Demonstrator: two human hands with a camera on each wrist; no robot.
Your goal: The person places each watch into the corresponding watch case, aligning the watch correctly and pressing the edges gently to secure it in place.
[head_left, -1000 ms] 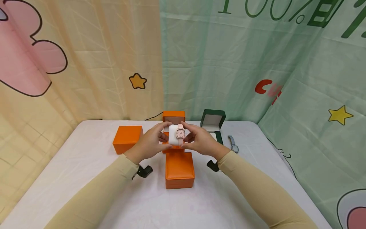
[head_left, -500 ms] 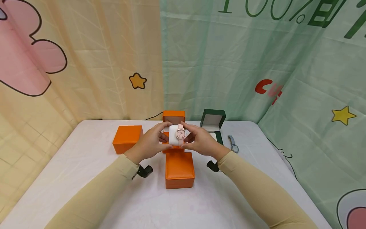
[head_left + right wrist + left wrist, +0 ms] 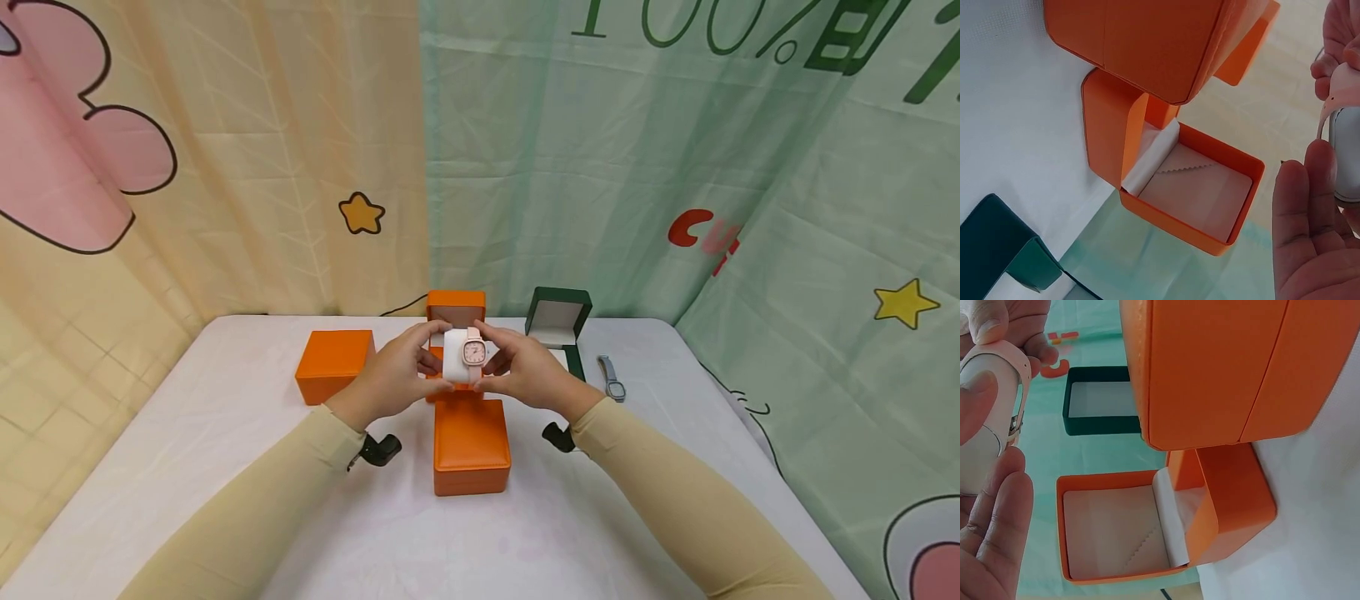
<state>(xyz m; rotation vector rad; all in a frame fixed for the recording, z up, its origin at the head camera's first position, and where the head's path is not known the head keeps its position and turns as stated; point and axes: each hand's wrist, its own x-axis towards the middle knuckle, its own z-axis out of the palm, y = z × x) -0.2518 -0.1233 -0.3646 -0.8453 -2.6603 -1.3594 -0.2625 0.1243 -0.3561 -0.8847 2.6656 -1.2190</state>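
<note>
3 orange boxes [image 3: 472, 443], 1 green box [image 3: 558, 321], 2 watches [image 3: 473, 350]

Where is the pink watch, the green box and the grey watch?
pink watch [image 3: 473, 351], head view, on its face.
green box [image 3: 558, 302], head view, on its open lid.
grey watch [image 3: 612, 378], head view, on its strap.

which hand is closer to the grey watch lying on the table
The right. The right hand is on the same side as the grey watch, a short gap away, gripping the pink watch on its white cushion. The left hand is farther, beyond that cushion.
</note>
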